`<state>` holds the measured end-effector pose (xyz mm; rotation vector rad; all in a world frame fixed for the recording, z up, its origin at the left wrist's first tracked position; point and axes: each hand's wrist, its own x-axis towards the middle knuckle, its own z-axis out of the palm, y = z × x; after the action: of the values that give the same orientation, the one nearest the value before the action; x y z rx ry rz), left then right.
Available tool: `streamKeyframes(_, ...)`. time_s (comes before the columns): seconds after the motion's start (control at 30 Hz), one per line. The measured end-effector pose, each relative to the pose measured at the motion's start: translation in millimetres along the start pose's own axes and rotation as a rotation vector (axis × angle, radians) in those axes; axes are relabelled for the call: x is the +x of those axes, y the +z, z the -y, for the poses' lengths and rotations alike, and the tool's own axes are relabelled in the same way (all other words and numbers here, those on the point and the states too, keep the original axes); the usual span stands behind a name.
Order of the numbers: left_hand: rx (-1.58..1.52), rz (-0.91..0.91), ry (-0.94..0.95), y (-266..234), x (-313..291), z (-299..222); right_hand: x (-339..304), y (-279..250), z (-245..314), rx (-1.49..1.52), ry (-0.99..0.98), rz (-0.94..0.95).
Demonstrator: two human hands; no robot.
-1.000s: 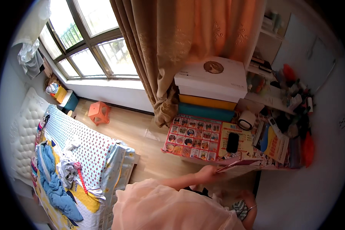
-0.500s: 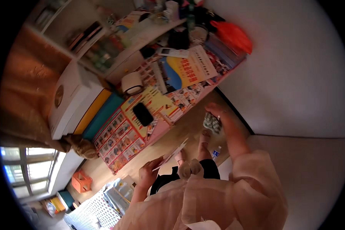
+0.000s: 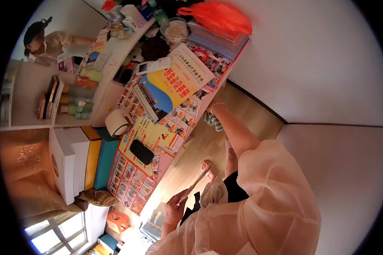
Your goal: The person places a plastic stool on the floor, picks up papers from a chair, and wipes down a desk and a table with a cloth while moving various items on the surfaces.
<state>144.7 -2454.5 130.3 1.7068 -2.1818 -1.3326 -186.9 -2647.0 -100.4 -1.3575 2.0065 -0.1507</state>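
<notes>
My left hand [image 3: 173, 208], low in the view near my waist, is closed round one end of a long, thin, pale flat thing [image 3: 196, 183]. It is seen almost edge-on, so its kind is unclear. My right arm reaches forward to the table's right edge, with a bracelet [image 3: 218, 105] at the wrist. There my right hand [image 3: 210, 109] is closed on a puffy grey-green bunched thing [image 3: 214, 122], which hangs below the fingers. Part of that hand is hidden beside the table edge. Nearest to it on the table lies a yellow-and-blue booklet [image 3: 171, 85].
The table's patterned cover [image 3: 130, 182] carries a black phone [image 3: 141, 152], a white remote control [image 3: 154, 66] and a beige round-ended device [image 3: 118, 122]. A red plastic bag [image 3: 219, 17] sits at the far end. Boxes [image 3: 70, 163] stand left; an orange stool [image 3: 118, 222] is below.
My right hand has come forward and left to the table edge with the puffy thing. My left hand still holds the flat thing, now tilted more steeply. The view has turned and shifted.
</notes>
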Motion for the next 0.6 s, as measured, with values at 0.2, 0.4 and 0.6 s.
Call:
streamKeyframes(0.2, -0.287, -0.071, -0.107, 9, 30, 2, -49, -19, 1, 0.213, 0.128, 0.038)
streamKeyframes(0.4, -0.328, 0.173, -0.108, 21, 70, -17, -111, -23, -54, 0.224, 0.2, 0.018)
streamKeyframes(0.6, -0.341, 0.431, -0.214, 42, 112, -23, -136, -24, -81, 0.247, 0.23, 0.018)
